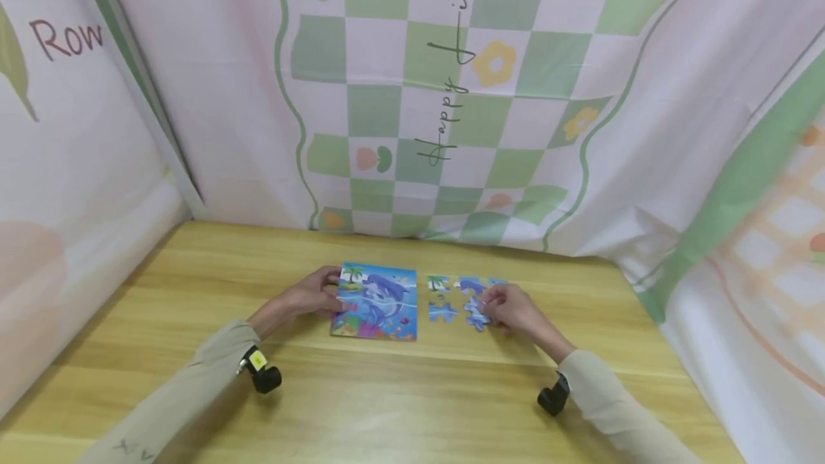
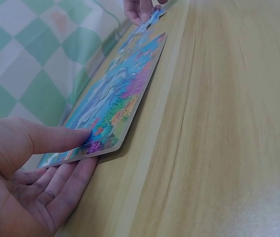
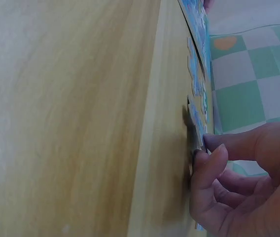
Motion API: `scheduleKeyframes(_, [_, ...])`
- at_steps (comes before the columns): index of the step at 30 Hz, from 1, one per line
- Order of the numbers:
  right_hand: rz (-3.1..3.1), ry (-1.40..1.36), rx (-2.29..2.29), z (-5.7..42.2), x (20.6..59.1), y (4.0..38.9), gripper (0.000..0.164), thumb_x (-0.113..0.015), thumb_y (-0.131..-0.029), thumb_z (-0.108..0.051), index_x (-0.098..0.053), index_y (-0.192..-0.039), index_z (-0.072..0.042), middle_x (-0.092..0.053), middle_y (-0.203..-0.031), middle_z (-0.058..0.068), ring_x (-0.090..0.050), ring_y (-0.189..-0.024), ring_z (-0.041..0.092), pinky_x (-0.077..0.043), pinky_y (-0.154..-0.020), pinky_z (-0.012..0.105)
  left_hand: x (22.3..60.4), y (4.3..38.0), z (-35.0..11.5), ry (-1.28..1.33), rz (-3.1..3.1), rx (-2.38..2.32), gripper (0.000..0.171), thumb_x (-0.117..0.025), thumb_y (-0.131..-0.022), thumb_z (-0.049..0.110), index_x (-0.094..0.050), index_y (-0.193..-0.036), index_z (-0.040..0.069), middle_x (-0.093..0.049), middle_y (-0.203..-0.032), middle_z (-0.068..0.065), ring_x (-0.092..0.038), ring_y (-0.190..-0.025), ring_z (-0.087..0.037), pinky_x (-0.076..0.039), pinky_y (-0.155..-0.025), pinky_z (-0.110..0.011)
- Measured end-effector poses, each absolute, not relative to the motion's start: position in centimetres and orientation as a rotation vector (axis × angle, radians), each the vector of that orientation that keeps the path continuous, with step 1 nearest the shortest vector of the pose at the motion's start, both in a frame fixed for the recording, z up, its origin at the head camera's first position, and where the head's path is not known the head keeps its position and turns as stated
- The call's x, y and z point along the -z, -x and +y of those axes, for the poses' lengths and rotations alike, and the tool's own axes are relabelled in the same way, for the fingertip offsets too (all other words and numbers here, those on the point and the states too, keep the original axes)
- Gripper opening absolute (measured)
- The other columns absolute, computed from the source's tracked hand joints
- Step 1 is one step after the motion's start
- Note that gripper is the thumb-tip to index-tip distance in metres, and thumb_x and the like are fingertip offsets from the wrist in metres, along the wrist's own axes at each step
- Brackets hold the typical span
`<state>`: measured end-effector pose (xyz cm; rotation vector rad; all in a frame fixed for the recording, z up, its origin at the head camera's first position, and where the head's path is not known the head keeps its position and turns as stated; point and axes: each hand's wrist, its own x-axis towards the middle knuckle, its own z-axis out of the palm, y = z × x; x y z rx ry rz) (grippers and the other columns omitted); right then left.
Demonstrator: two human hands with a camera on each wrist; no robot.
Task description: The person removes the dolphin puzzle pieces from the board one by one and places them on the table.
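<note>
My left hand (image 1: 314, 293) grips the left edge of a square dolphin picture board (image 1: 384, 310); in the left wrist view the thumb (image 2: 63, 139) lies on top and the fingers are under the edge. The near edge of the board is slightly raised over its shadow. Right of the board, my right hand (image 1: 514, 308) pinches a blue jigsaw puzzle piece (image 1: 475, 315) between thumb and fingers, partly hidden by them. Beside it lie a palm-tree piece (image 1: 438, 283), a blue piece (image 1: 442, 312) and a dolphin piece (image 1: 472, 284).
Everything lies on a wood-grain table (image 1: 399, 399). A checked green and white cloth (image 1: 438, 113) hangs behind its far edge, and pale curtains (image 1: 728, 113) flank both sides. Another puzzle piece (image 1: 495, 281) shows just beyond the right hand.
</note>
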<state>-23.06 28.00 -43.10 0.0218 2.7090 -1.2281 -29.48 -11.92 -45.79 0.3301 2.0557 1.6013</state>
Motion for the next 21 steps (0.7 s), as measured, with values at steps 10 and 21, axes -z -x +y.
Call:
scheduleKeyframes(10, [2.699,-0.047,1.152,28.3,43.2,23.7,0.013,-0.069,-0.098,-0.004,-0.064,-0.103,0.006,-0.064,-0.081,0.010,-0.059,-0.064,0.017,-0.058,-0.052,0.024,45.8,29.4,-11.7,-0.319,2.045,-1.609,0.087,-0.070,-0.090,-0.009,-0.017,-0.159,-0.010,-0.037,-0.150,-0.035,-0.065,-0.111,-0.036,-0.066,-0.093,-0.042])
scheduleKeyframes(21, [2.651,-0.030,1.156,28.6,43.1,24.4,0.019,-0.073,-0.098,-0.009,-0.060,-0.101,0.005,-0.060,-0.077,0.008,-0.058,-0.064,0.017,-0.066,-0.057,0.030,45.7,29.5,-12.0,-0.327,2.067,-1.602,0.084,-0.070,-0.091,-0.008,-0.019,-0.158,-0.010,-0.039,-0.148,-0.034,-0.066,-0.109,-0.033,-0.067,-0.092,-0.041])
